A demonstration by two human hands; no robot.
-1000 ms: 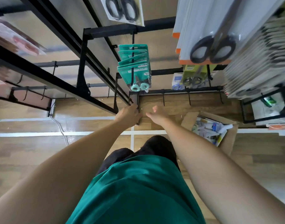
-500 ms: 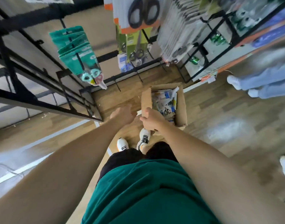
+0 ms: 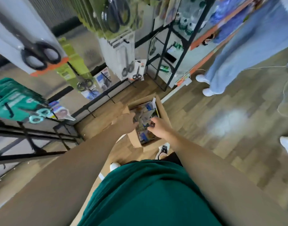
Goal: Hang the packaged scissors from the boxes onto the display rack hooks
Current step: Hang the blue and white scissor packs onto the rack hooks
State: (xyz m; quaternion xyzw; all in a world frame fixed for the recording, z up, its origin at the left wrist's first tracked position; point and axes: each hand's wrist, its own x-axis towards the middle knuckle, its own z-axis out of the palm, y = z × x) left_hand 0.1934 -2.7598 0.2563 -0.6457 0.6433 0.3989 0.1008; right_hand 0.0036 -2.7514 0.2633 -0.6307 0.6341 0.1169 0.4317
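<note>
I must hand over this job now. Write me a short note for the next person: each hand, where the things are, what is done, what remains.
Left hand: reaching into the cardboard box on the floor; too blurred to tell whether it holds anything.
Right hand: in the same box, fingers curled onto a package.
Things: loose packages fill the box; the display rack stands right behind it.
Done: many packs already hang, such as the teal packs.
Left: lift a pack out, hang it, repeat.

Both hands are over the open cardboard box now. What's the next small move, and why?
Probably close the right hand on one packet and lift it out: its fingers already curl at the packaged scissors in the brown cardboard box, while the left hand only reaches in.
</note>
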